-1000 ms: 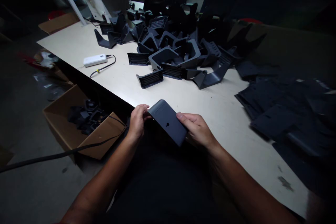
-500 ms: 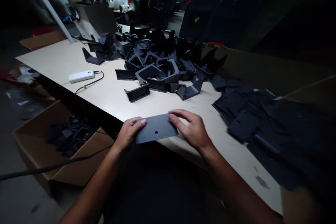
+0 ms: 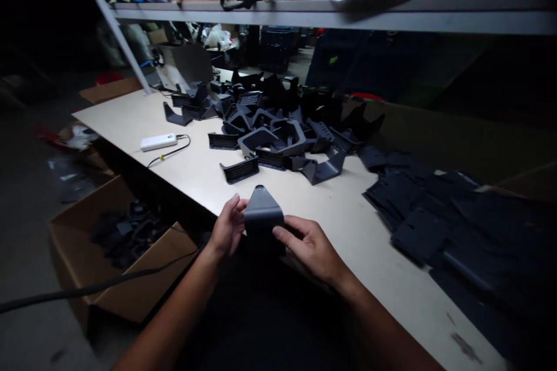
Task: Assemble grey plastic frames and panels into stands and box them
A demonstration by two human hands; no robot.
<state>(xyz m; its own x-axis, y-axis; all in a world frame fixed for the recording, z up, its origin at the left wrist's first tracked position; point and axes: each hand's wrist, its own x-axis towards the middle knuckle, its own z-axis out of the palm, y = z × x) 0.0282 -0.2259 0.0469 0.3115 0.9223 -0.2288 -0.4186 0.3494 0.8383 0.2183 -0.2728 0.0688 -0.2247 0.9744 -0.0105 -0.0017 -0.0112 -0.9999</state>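
Observation:
A dark grey bent part [image 3: 264,214] is held up between my two hands at the table's front edge, its tapered end with a small hole pointing away from me. My left hand [image 3: 230,225] has its fingers closed on the part's left side. On the right side, my right hand [image 3: 302,240] grips it with the thumb on the near face. The lower portion of the part is lost in shadow. Beyond my hands, a heap of dark bent brackets [image 3: 272,138] lies on the table [image 3: 191,168].
Dark flat pieces [image 3: 413,232] are piled at the right. A white device [image 3: 159,142] with a cable lies at the left. Below the table's left edge, a cardboard box [image 3: 143,287] holds dark parts. A shelf [image 3: 304,16] spans above the table.
The part has been turned from a wide flat face to its bent, tapered end. Both hands have shifted their hold on it. The view has tilted up, showing more of the shelf.

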